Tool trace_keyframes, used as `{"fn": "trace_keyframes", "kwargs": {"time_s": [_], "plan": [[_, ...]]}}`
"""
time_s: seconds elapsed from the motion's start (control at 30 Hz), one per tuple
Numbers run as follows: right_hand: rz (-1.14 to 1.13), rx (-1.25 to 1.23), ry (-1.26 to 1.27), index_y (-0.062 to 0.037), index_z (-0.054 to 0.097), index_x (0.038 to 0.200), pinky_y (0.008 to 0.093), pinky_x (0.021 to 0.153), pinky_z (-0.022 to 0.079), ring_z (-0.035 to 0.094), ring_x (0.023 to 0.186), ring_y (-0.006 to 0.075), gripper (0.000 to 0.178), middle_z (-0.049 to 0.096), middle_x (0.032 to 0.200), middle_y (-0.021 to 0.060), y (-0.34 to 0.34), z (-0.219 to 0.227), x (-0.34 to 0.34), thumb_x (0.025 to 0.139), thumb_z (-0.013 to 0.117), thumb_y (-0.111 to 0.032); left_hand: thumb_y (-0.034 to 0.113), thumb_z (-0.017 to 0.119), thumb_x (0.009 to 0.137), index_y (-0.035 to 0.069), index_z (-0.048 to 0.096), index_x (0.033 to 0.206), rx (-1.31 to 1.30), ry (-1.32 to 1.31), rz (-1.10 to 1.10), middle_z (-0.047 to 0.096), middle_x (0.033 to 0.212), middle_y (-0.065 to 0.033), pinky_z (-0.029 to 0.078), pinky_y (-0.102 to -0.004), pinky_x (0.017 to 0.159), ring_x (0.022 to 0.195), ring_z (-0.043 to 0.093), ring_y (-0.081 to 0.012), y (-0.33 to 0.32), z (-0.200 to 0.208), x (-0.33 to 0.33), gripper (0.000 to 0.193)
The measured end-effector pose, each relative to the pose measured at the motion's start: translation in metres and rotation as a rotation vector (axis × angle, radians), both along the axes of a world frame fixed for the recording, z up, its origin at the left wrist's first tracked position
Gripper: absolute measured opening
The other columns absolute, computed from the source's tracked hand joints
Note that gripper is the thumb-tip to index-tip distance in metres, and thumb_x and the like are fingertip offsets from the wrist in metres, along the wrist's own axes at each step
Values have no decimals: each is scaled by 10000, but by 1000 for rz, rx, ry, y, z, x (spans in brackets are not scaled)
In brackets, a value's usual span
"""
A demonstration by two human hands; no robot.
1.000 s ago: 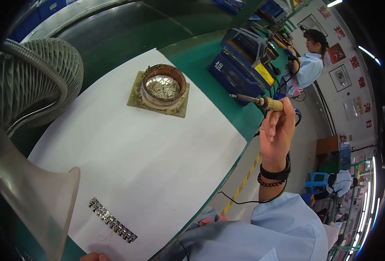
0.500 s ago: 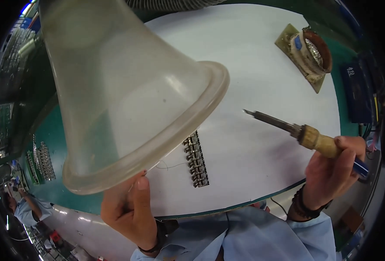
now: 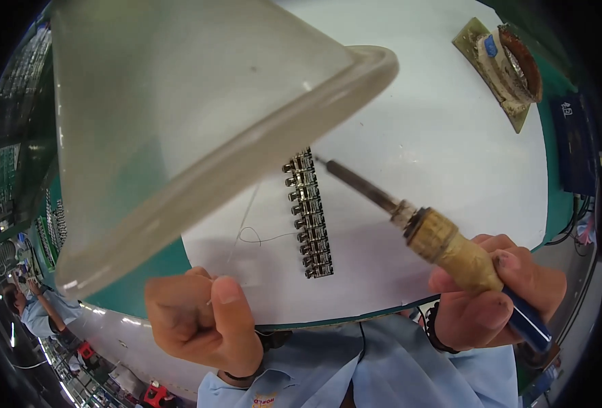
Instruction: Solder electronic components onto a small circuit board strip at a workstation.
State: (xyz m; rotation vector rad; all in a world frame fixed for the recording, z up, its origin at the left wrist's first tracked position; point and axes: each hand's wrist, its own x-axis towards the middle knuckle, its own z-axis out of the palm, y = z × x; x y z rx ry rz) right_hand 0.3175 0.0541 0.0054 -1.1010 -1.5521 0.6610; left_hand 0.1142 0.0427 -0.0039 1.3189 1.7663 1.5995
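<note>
Right hand (image 3: pixel 488 316) grips a soldering iron (image 3: pixel 443 241), tip near a metal strip (image 3: pixel 309 217); left hand (image 3: pixel 202 323) pinches thin wire (image 3: pixel 248 212).

The left hand (image 3: pixel 199 326) is curled into a fist before the torso (image 3: pixel 314 367), its thumb (image 3: pixel 229 302) upright against bent fingers (image 3: pixel 168 306). Well apart, the right hand (image 3: pixel 494 292) is clenched in a grip, the right wrist (image 3: pixel 440 333) near the torso.

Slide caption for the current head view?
Right hand points a tan-handled soldering iron toward a narrow silvery metal strip on a white sheet; left hand pinches a thin pale strand.
</note>
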Motion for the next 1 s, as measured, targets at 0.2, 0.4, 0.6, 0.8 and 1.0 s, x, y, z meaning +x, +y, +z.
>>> {"fn": "trace_keyframes", "kwargs": {"time_s": [0.2, 0.4, 0.6, 0.8, 1.0], "plan": [[-43, 85, 29, 0, 478, 1006, 236, 566, 480, 553, 564, 130, 236, 591, 777, 133, 1, 21, -50, 915, 516, -215, 13, 648, 729, 43, 432, 673, 5, -11, -118, 313, 500, 57, 136, -218, 411, 447, 209, -25, -1, 11, -42, 226], [-97, 79, -116, -26, 482, 1009, 245, 565, 479, 556, 565, 159, 194, 578, 727, 120, 3, 28, -56, 912, 511, -191, -12, 650, 664, 42, 454, 641, -27, 91, -220, 331, 469, 33, 179, -209, 380, 389, 245, -54, 2, 19, -38, 204], [78, -94, -139, -46, 477, 1032, 283, 605, 503, 597, 607, 217, 157, 584, 674, 151, -7, 25, -48, 905, 500, -135, 10, 623, 700, 31, 466, 667, -40, 120, -317, 391, 496, 11, 227, -215, 386, 397, 316, -71, -2, 17, -38, 162], [102, -99, -153, -74, 554, 957, 301, 552, 489, 631, 700, 268, 347, 645, 965, 209, -2, 9, -65, 648, 670, 32, 54, 517, 822, 5, 393, 728, 23, 46, -303, 423, 581, -13, 296, -215, 430, 446, 447, -94, -7, 10, -36, 163], [35, -142, -322, -79, 538, 848, 346, 654, 462, 605, 834, 324, 254, 626, 1018, 211, -7, -4, -89, 625, 660, -58, 109, 500, 847, 20, 385, 729, -29, 94, -180, 430, 593, -19, 320, -211, 438, 469, 503, -108, -6, 12, -31, 187]]}}
